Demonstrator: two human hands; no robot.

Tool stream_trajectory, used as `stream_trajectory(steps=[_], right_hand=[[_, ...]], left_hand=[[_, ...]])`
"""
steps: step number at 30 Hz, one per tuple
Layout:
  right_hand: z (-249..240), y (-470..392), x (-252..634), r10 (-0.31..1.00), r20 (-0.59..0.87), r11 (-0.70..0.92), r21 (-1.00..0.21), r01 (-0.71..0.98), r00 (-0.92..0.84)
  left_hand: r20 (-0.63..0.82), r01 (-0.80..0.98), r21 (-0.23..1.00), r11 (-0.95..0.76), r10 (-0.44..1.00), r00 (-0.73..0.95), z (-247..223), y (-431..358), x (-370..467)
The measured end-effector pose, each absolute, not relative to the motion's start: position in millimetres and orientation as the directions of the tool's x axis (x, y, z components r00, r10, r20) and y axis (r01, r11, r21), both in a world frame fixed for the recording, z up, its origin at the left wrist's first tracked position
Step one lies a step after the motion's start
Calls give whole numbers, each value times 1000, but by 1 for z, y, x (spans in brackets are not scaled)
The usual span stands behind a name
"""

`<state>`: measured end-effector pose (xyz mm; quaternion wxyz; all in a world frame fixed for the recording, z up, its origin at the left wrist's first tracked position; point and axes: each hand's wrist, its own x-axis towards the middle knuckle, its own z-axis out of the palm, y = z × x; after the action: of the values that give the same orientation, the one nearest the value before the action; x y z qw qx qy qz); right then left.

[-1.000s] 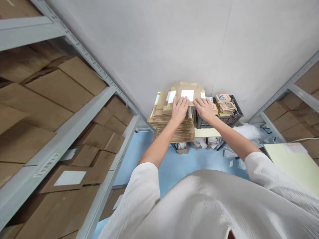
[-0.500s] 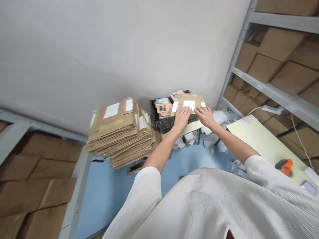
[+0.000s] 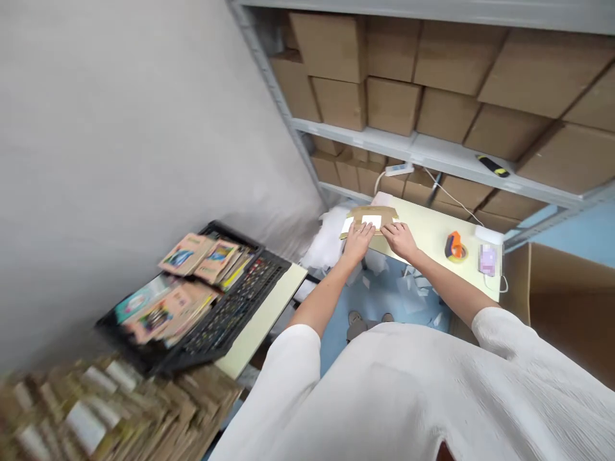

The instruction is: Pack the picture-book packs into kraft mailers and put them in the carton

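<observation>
A flat brown cardboard parcel (image 3: pixel 384 212) with white labels is in both my hands, over the left end of a pale yellow table (image 3: pixel 420 221). My left hand (image 3: pixel 358 242) grips the near edge, fingers across the middle label. Beside it my right hand (image 3: pixel 400 241) grips the same edge near the right corner. Both thumbs are hidden. Whether the parcel touches the tabletop I cannot tell. Farther right on the table lies an orange tape dispenser (image 3: pixel 455 246).
At left a black crate (image 3: pixel 218 342) holds booklets (image 3: pixel 187 253), behind a blurred stack of cardboard parcels (image 3: pixel 139 422). Shelves (image 3: pixel 353 136) of boxes stand ahead, with a utility knife (image 3: pixel 492 166) on one. A large open carton (image 3: pixel 562 301) is at right; paper scraps (image 3: pixel 417 279) litter the floor.
My view and body have turned right. Both hands have carried the parcel away from above the black crate to the pale yellow table.
</observation>
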<state>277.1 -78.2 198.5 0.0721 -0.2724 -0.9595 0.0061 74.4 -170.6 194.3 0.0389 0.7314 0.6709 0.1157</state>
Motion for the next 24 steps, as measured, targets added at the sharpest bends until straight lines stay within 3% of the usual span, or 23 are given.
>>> stream_trajectory(steps=[8, 14, 19, 24], right_hand=[[155, -50, 353, 794, -21, 602, -113, 791, -607], [126, -48, 362, 893, -120, 417, -141, 898, -433], [112, -52, 351, 907, -186, 345, -184, 920, -377], [110, -41, 345, 929, -249, 233, -179, 956, -274]], left_hand=[[-6, 888, 225, -400, 911, 412, 142, -66, 134], [-75, 782, 268, -563, 797, 600, 109, -18, 145], [-150, 732, 334, -593, 733, 663, 94, -4, 131], [-185, 787, 344, -512, 785, 591, 89, 5, 121]])
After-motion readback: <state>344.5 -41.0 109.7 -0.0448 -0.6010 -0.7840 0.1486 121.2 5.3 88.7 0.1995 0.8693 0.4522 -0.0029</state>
